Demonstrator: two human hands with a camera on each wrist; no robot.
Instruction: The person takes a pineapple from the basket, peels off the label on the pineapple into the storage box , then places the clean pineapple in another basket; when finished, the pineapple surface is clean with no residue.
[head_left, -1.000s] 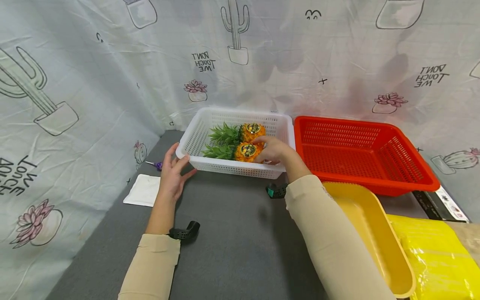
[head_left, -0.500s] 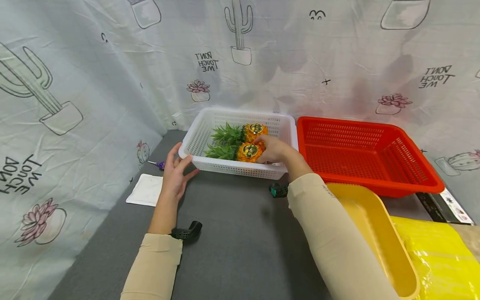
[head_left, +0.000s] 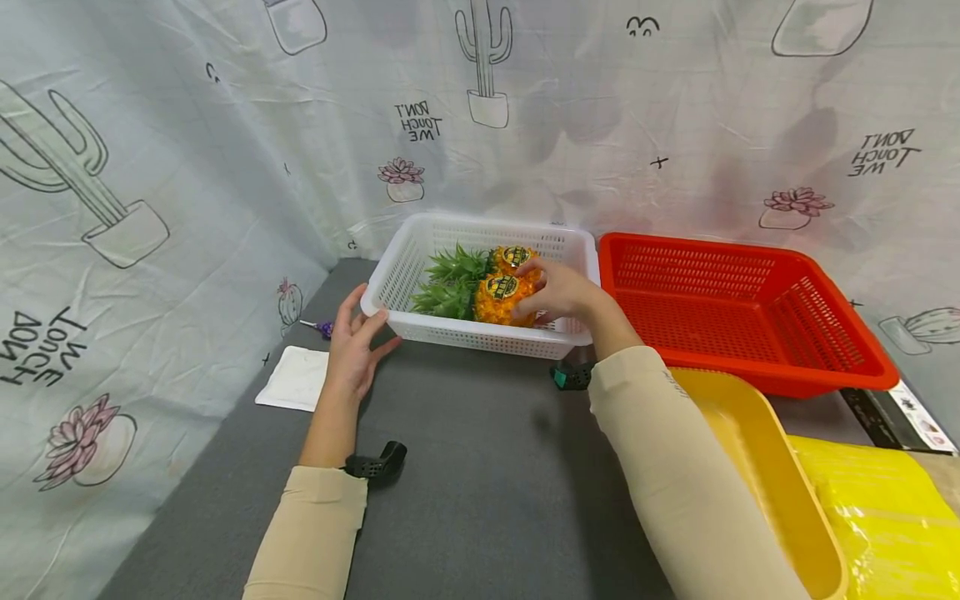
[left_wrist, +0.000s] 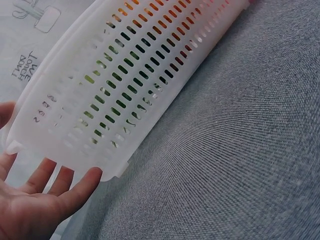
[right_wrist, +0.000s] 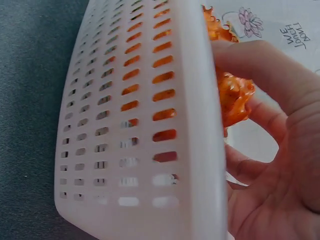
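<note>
A white perforated plastic basket holds two toy-like orange pineapples with green leaf crowns, lying side by side. The front pineapple has a dark label on top, and my right hand grips its right end with thumb and fingers around it. In the right wrist view that thumb passes over the basket rim, and part of the pineapple shows between thumb and fingers. Behind it lies the back pineapple, partly hidden. My left hand holds the basket's front left corner; its fingers lie against the outer wall.
A red perforated basket stands right of the white one, with a yellow tray in front of it. Yellow plastic packaging lies at far right. Left are a white packet and a small purple-handled item. A printed curtain closes the back.
My right hand has risen slightly, and the front pineapple has shifted up and tilted with it. My left hand stays at the basket corner. The head view has moved slightly.
</note>
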